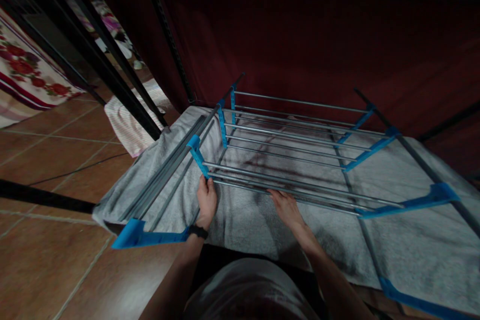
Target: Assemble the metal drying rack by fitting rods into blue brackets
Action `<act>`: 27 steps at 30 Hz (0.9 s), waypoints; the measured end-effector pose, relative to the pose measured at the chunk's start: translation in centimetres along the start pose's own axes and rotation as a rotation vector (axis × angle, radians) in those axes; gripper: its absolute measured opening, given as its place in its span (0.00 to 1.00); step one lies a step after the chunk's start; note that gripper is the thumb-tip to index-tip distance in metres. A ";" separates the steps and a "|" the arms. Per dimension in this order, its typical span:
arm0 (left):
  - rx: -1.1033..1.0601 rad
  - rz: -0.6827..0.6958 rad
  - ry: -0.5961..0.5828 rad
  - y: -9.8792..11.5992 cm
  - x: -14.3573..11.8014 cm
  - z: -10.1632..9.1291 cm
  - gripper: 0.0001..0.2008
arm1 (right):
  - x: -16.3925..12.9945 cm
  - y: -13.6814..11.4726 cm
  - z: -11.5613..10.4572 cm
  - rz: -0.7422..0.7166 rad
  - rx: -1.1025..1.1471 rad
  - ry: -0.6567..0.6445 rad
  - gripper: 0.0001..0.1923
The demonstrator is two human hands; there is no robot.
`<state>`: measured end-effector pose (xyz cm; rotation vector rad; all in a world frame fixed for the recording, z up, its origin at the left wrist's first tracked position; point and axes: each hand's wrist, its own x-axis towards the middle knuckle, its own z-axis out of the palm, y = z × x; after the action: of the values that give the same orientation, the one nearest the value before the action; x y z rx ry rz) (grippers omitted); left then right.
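Lighting is pretty dim, so we can't make out much detail. Our left hand is clamped around the near rail of the drying rack, right by a blue bracket. Our right hand rests flat and unclenched on the same rails, fingertips tucked out of sight. The rack sits over a grey towel, its far right leg cut off by the frame edge. A black wristband shows on the left wrist.

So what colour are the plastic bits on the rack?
Bright blue. The head view shows the plastic bits joining the rack's grey bars, by the left hand.
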<state>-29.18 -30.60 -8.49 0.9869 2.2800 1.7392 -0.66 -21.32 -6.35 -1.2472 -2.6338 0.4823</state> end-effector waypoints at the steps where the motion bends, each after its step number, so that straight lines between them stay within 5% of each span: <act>1: 0.000 -0.003 0.000 0.0 0.0 0.0 0.16 | 0.0 0.0 0.0 -0.003 0.003 0.005 0.20; 27: 0.026 0.001 0.023 -0.4 0.0 0.0 0.18 | 0.0 -0.2 -0.1 -0.015 0.043 0.016 0.20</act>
<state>-29.32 -30.61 -8.83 0.9784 2.3220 1.7343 -0.73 -21.44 -6.19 -1.2124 -2.6036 0.5213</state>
